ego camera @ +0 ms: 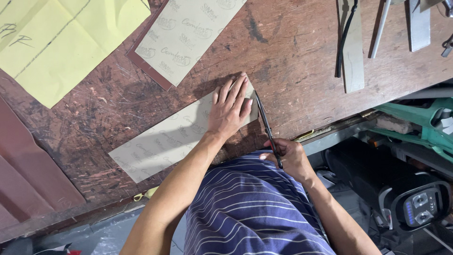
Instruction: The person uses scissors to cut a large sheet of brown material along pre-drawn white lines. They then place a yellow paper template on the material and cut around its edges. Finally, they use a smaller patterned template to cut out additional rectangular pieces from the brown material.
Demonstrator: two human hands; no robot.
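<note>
Scarred wooden workbench: left hand flat on beige sheet, right hand gripping scissors alongside.

The left hand lies flat, fingers spread (palm down), forearm stretched forward; the right hand is curled closed, wrist bent.

Shirt: I see a blue top with thin white stripes.
Arms: bare from the hands upward, no sleeves showing.
</note>
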